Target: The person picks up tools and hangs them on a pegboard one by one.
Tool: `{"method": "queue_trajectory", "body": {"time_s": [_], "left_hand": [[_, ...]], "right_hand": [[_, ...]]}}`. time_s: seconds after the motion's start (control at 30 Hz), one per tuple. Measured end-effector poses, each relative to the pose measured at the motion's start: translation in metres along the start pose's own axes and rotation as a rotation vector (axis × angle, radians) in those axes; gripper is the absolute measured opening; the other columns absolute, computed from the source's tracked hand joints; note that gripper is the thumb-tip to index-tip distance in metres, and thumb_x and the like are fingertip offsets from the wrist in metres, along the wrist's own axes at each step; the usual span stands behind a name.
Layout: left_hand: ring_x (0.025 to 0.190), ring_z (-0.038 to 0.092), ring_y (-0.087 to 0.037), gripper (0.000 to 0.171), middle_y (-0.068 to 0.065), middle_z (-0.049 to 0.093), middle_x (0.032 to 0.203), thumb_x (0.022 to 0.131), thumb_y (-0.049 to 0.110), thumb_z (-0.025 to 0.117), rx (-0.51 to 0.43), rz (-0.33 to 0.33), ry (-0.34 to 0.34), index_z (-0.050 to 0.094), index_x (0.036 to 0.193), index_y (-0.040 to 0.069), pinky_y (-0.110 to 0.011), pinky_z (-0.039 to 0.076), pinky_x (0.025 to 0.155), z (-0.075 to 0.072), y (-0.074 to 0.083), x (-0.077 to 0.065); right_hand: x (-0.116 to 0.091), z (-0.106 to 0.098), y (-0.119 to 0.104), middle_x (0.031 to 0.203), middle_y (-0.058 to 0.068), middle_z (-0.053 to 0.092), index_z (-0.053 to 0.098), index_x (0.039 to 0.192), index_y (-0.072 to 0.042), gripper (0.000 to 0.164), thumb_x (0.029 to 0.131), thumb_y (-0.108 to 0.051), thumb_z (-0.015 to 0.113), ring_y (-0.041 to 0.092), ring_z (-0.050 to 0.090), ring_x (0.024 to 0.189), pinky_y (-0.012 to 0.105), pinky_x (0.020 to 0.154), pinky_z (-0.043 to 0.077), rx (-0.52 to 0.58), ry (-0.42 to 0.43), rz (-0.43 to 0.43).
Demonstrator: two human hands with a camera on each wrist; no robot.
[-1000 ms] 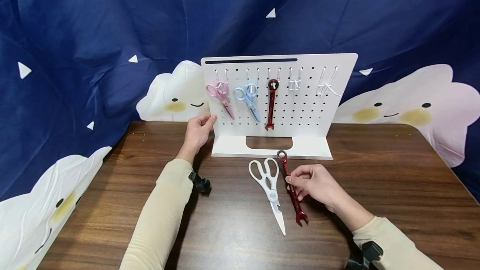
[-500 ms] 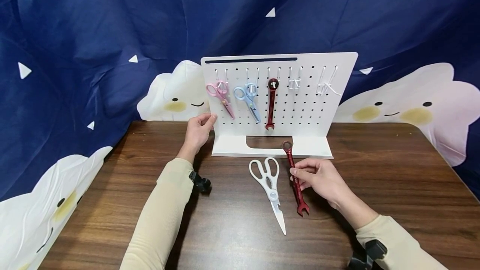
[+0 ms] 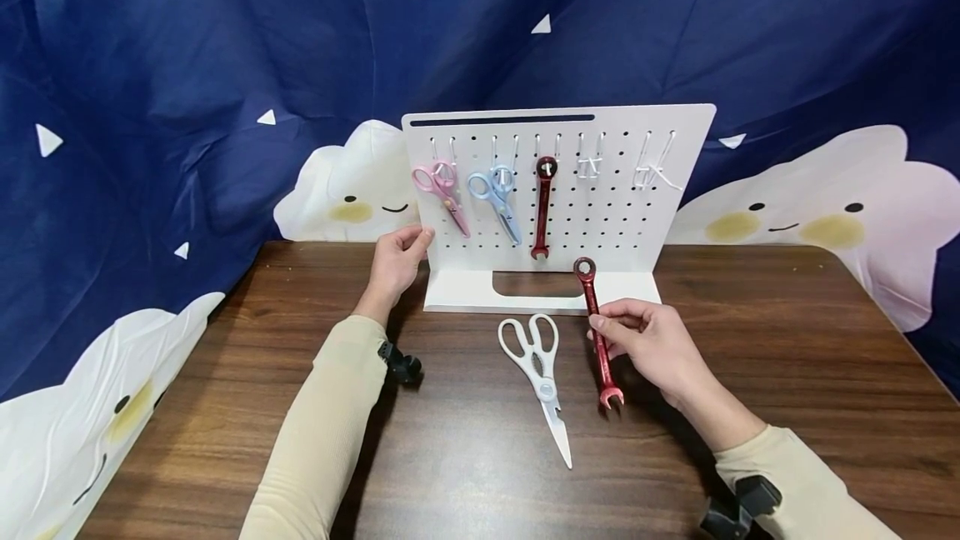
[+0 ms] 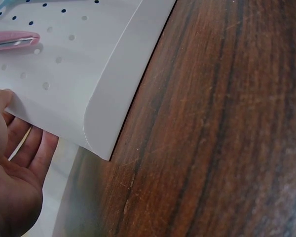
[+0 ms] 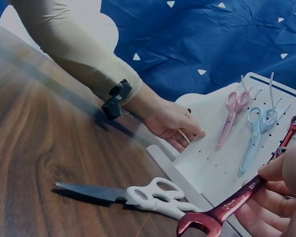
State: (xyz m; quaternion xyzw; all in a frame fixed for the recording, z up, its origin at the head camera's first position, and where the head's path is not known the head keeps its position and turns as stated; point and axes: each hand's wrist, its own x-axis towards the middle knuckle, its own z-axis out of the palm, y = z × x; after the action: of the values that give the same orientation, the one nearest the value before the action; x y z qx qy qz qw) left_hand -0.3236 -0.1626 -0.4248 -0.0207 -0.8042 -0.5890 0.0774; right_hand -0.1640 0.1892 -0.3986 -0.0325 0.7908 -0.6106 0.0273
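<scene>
My right hand pinches a red combination wrench around the middle of its shaft. The wrench is held above the table, its ring end toward the pegboard base and its open end toward me. With the thumb in front and fingers behind, my left hand grips the left edge of a white pegboard. Pink scissors, blue scissors and another red wrench hang on its hooks. White kitchen scissors lie on the table, left of the held wrench.
Two white wire hooks to the right, a hook and a splayed one, hold nothing. The pegboard stands on a wooden table. A blue curtain with cloud shapes hangs behind.
My right hand has lifted the red wrench and moved it forward and slightly right, its ring end now over the pegboard base. My left hand has stayed on the board's edge.
</scene>
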Motion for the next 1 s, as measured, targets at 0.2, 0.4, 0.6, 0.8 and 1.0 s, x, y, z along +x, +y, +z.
{"method": "queue_trajectory", "body": {"time_s": [0.2,0.4,0.6,0.8,1.0], "left_hand": [[0.109,0.074,-0.037,0.040,-0.026,0.075,0.127,0.110,0.028,0.065,0.006,-0.013,-0.002,0.072,0.136,-0.003,-0.042,0.061,0.100,0.000,0.000,-0.001],[0.106,0.073,-0.033,0.040,-0.027,0.076,0.127,0.110,0.027,0.066,0.004,-0.016,0.004,0.072,0.135,-0.003,-0.046,0.061,0.102,0.000,-0.001,0.000],[0.105,0.073,-0.032,0.040,-0.026,0.076,0.127,0.110,0.028,0.066,0.008,-0.013,0.000,0.072,0.136,-0.002,-0.043,0.061,0.100,0.000,-0.001,0.001],[0.108,0.073,-0.037,0.040,-0.026,0.075,0.129,0.110,0.029,0.066,0.007,-0.015,-0.001,0.072,0.136,-0.002,-0.047,0.060,0.102,0.000,-0.001,0.002],[0.108,0.073,-0.037,0.040,-0.025,0.075,0.129,0.110,0.029,0.066,0.008,-0.016,-0.002,0.072,0.135,-0.001,-0.048,0.060,0.102,0.000,-0.001,0.001]], "right_hand": [[0.001,-0.002,-0.006,0.080,-0.012,0.075,0.067,0.121,0.017,0.031,0.104,-0.007,0.071,0.007,0.070,0.068,0.027,0.067,0.063,0.016,0.042,-0.033],[0.002,-0.003,-0.012,0.079,-0.016,0.074,0.068,0.118,0.017,0.027,0.104,-0.005,0.071,0.005,0.069,0.068,0.025,0.066,0.062,0.016,0.091,-0.077],[0.004,-0.004,-0.020,0.078,-0.017,0.072,0.068,0.118,0.016,0.026,0.104,-0.005,0.071,0.004,0.068,0.068,0.026,0.065,0.062,0.021,0.140,-0.112],[0.006,-0.005,-0.029,0.078,-0.017,0.071,0.069,0.116,0.015,0.023,0.103,-0.005,0.071,0.001,0.066,0.073,0.021,0.066,0.061,0.022,0.175,-0.140],[0.010,-0.004,-0.037,0.077,-0.017,0.071,0.069,0.116,0.015,0.023,0.104,-0.005,0.070,0.000,0.066,0.073,0.020,0.068,0.061,0.030,0.199,-0.175]]}}
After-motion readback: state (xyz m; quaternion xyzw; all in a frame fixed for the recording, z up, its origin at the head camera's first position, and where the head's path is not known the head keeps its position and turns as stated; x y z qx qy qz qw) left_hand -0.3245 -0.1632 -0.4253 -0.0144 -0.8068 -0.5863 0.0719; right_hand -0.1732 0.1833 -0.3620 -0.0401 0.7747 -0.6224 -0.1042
